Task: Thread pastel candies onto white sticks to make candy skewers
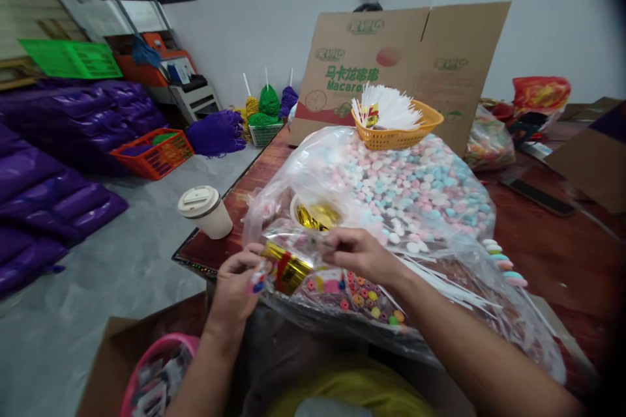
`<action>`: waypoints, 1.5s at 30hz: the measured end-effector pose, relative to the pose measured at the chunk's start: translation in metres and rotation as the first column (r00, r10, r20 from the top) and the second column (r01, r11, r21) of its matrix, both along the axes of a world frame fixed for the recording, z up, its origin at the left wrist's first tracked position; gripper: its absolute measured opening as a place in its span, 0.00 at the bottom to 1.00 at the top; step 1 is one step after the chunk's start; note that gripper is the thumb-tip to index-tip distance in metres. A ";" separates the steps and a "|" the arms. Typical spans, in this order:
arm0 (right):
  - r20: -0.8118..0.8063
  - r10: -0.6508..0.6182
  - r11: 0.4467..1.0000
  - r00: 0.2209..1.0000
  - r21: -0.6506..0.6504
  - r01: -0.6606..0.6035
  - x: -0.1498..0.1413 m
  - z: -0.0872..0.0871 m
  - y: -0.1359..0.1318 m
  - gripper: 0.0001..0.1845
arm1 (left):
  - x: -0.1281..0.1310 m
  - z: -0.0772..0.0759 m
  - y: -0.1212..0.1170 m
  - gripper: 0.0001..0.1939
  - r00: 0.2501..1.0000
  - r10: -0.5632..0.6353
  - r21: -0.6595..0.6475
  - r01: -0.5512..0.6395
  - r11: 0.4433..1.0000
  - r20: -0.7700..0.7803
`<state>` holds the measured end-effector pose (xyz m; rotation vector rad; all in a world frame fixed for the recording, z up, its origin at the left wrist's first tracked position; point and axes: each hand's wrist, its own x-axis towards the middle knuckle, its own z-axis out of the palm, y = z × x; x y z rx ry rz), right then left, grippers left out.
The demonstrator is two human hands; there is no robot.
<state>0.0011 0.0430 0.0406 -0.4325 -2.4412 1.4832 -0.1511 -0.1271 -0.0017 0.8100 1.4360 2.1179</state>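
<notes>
At the lower centre of the frame, your left hand [238, 281] pinches a small red-and-blue packet [257, 280]. Between your hands, near the counter [533, 234] edge, sits a gold foil bundle [296, 273] with a red band. Your right hand [362, 253] has its fingertips drawn together; whether they grip anything cannot be told. Just above the bundle, you have a bowl [294, 208] of gold strips [309, 216].
</notes>
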 end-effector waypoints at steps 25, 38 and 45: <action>-0.023 -0.339 0.792 0.941 0.533 0.298 0.104 0.043 0.053 0.13 | 0.035 0.044 0.114 0.07 0.742 -0.266 -0.457 -0.060 0.887 -0.615; -0.124 -0.679 0.725 0.723 -0.265 0.635 0.179 -0.048 -0.042 0.08 | 0.156 0.016 0.094 0.13 0.430 -0.899 -0.659 0.701 0.272 0.086; -0.035 -0.776 0.446 0.630 -0.737 0.508 0.195 -0.054 -0.027 0.10 | 0.170 0.015 0.111 0.08 0.387 -0.864 -0.780 0.408 0.474 -0.322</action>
